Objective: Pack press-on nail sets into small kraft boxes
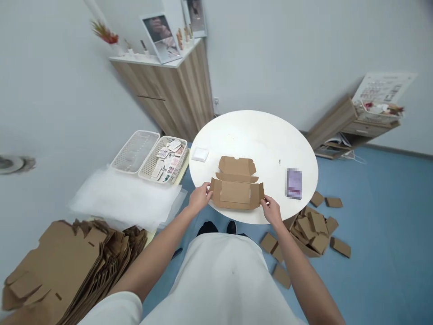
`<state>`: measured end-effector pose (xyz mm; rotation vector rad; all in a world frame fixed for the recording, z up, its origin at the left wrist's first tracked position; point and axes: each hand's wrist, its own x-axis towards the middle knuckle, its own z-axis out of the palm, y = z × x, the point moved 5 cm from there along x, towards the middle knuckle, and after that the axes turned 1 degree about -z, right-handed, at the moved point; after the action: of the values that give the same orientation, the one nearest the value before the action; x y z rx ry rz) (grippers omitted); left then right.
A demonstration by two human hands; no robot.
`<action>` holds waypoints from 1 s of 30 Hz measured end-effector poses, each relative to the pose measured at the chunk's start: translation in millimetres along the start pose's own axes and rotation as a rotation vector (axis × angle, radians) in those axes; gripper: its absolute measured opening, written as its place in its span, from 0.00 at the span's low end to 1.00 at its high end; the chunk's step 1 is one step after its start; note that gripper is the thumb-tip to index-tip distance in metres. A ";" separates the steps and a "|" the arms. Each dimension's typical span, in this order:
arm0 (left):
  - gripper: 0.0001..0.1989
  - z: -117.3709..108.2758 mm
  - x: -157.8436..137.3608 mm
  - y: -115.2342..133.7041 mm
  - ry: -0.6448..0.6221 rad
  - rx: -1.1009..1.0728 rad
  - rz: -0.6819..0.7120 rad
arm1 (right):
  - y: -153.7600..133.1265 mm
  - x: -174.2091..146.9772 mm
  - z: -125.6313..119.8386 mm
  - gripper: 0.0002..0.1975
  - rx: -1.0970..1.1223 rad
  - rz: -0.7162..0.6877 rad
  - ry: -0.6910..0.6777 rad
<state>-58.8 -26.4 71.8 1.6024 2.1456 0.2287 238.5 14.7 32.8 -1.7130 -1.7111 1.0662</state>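
Brown cardboard box, partly folded, side flaps apparently raised, on white table.

Matt brown cardboard, smooth on its panels, for the part-folded box at the near side of the table. Smooth white on the tabletop, with a faint sheen. The same dull cardboard for the flattened stack near left, ragged along the edges, and for the small boxes at right. White openwork plastic for the left basket and right basket; flat paper-like cards inside the latter. Thin, soft-looking, translucent white for the sheets just nearer. Striped wood grain, real or laminate hard to tell, on the far-left cabinet. Smooth blue floor; matt wall. Soft white cloth for the shirt.
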 end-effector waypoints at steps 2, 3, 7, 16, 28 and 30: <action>0.16 10.6 12.7 6.9 -0.060 0.024 0.018 | 17.5 -0.5 2.8 0.18 -0.013 0.027 0.008; 0.16 15.1 19.1 9.4 -0.085 0.032 0.032 | 24.8 -0.7 4.6 0.19 -0.023 0.043 0.021; 0.16 26.3 45.5 14.7 -0.139 0.052 0.074 | 39.6 0.4 13.2 0.20 -0.073 0.096 0.074; 0.32 27.6 57.0 25.2 0.014 0.171 0.275 | 34.7 10.1 4.2 0.27 -0.157 0.194 0.246; 0.28 74.4 25.8 48.1 -0.175 0.307 0.675 | 11.9 61.2 -1.7 0.28 -0.105 0.283 0.158; 0.28 77.9 29.1 49.6 -0.184 0.317 0.670 | 11.8 75.8 -0.6 0.29 -0.044 0.334 0.116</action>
<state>12.4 6.2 14.8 2.3847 1.4978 -0.0620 239.0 87.9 9.9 -2.0971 -1.4183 1.0500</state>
